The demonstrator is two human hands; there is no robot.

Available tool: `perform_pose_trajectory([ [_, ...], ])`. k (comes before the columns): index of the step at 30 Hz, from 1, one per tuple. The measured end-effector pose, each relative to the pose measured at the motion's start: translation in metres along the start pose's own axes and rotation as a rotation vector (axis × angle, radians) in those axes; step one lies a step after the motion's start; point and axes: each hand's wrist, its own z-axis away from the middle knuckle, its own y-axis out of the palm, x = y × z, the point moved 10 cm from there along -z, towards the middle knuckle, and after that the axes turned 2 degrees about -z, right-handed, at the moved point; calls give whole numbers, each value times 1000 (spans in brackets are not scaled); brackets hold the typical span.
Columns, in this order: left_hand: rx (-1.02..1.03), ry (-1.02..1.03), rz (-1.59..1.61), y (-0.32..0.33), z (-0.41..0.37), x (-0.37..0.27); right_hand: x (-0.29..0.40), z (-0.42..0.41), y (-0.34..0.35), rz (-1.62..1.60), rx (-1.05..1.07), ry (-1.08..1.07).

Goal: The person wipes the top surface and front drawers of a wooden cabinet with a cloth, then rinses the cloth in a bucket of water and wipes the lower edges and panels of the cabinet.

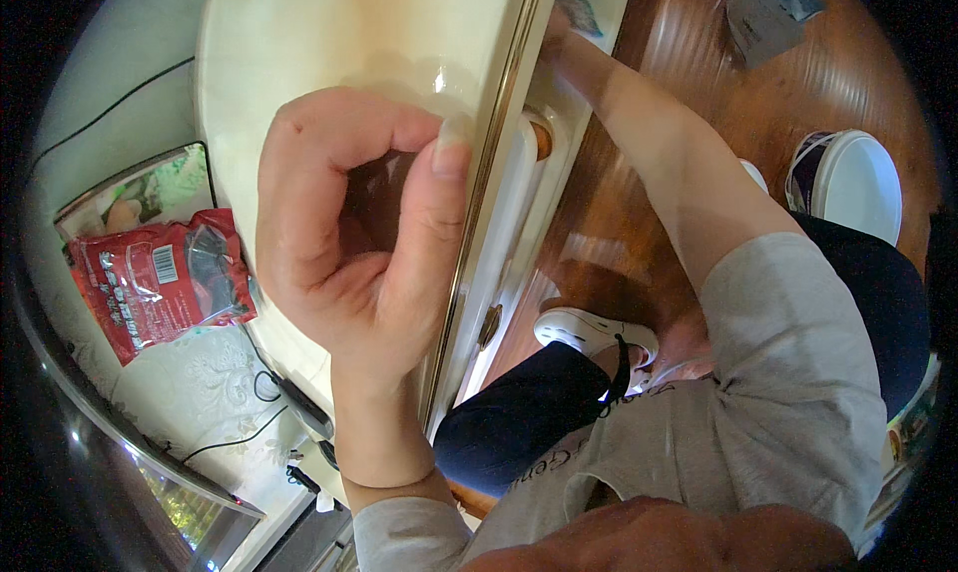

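My left hand [359,227] is raised over the cream cabinet top [314,25], close to its gold-trimmed edge [490,160]. Its fingers curl round so that the index fingertip meets the thumb in a ring, and no object shows between them. Past that edge, my right arm reaches down the cabinet's front side. Only the wrist end of my right hand [557,37] shows; the fingers are hidden behind the cabinet edge. Near it lies a printed blue-green item [582,14]. A brass-coloured handle [490,326] sits lower along the cabinet front.
A red plastic package [161,280] lies against a picture panel [142,190] at left, with a black power adapter [303,407] and cables below. A dark glossy screen [172,504] stands nearby. On the wooden floor [673,18] are a white bucket [861,186] and a grey-brown carton [763,25].
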Motion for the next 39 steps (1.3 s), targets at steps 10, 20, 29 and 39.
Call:
perform_pose_trajectory([
  [10,-38,-18,37,-6,-3,3,9,98,-5,0,-162,-327],
  [20,-29,-60,-115,1,-1,-3,-18,100,-8,44,-130,-124],
  [29,6,-40,-163,4,-3,-9,24,-5,-16,239,43,-80],
  [39,-80,-37,-38,-7,-1,2,28,60,-5,109,-160,-358],
])
